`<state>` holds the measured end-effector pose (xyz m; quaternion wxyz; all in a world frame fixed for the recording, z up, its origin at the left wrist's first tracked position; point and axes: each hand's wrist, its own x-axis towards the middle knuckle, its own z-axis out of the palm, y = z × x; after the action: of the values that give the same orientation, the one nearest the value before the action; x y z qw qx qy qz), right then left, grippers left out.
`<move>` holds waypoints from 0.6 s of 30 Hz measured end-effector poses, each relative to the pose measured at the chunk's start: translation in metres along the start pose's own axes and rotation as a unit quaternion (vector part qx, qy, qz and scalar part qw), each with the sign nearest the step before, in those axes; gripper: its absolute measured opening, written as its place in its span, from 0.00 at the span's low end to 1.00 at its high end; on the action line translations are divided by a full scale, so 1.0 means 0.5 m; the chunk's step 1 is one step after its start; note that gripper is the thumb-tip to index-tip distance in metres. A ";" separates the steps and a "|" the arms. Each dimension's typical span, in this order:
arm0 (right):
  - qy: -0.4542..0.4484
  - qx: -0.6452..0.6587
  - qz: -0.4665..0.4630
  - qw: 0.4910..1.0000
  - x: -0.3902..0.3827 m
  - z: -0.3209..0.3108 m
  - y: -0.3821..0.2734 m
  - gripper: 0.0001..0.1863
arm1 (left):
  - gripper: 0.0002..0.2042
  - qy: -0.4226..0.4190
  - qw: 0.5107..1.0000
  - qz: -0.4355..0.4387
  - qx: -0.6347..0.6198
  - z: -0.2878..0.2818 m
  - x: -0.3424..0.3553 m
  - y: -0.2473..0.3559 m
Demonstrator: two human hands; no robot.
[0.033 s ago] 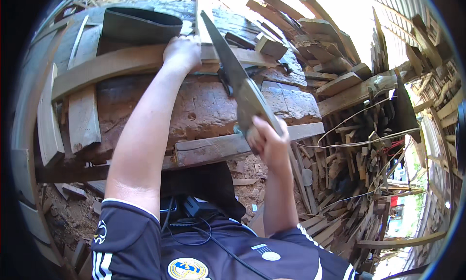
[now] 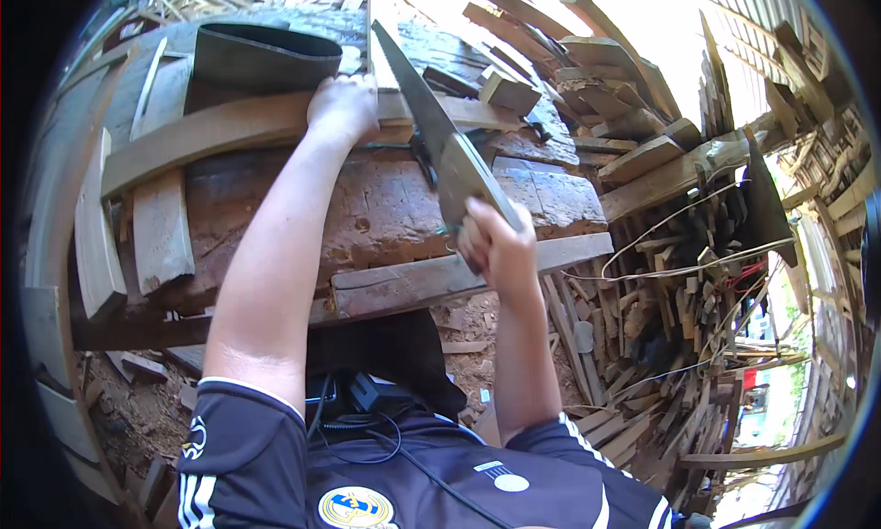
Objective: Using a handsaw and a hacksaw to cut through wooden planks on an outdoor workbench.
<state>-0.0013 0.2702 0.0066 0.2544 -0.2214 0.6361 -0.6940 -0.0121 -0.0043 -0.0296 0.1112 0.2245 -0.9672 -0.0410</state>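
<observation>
My right hand (image 2: 496,240) is closed round the handle of a handsaw (image 2: 440,125). The saw's long, tapering blade points away from me and slants up to the left, crossing over a wooden plank (image 2: 211,130) that lies sideways on the workbench (image 2: 284,194). My left hand (image 2: 344,109) is clenched on that plank, just left of the blade; its fingertips are hidden on the far side. Behind the left hand stands a dark, curved, open-topped sheet piece (image 2: 262,61). From this angle I cannot tell whether the blade touches the plank.
A timber beam (image 2: 459,272) runs along the bench's near edge. Loose boards (image 2: 161,226) lie at the left end. A short wood block (image 2: 511,91) sits right of the blade. Stacked offcuts (image 2: 633,79) and a hanging cable (image 2: 679,270) are at the right; wood scraps cover the ground.
The saw and my right hand have shifted slightly up and to the left. My left hand keeps its hold on the plank.
</observation>
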 end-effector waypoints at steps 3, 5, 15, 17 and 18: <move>-0.022 -0.017 -0.019 0.999 0.156 0.024 0.011 0.14 | 0.18 -0.014 1.000 -0.008 -0.018 -0.001 0.000 0.011; -0.010 -0.021 -0.013 1.000 0.185 0.050 -0.011 0.13 | 0.18 -0.012 1.000 -0.003 -0.020 -0.015 0.009 0.020; 0.037 -0.024 -0.016 0.999 -0.145 -0.021 -0.008 0.12 | 0.18 -0.024 0.999 0.004 -0.035 -0.028 0.008 0.004; 0.027 -0.020 -0.016 0.999 -0.130 -0.016 -0.012 0.13 | 0.19 -0.020 0.999 -0.005 -0.026 -0.026 -0.001 0.002; 0.014 -0.036 -0.024 0.999 -0.084 -0.013 -0.003 0.14 | 0.20 -0.011 1.000 -0.014 -0.016 -0.025 0.002 0.001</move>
<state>0.0270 0.3021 0.0081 0.2212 -0.2356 0.6584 -0.6797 -0.0103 -0.0048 -0.0171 0.1034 0.2359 -0.9644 -0.0605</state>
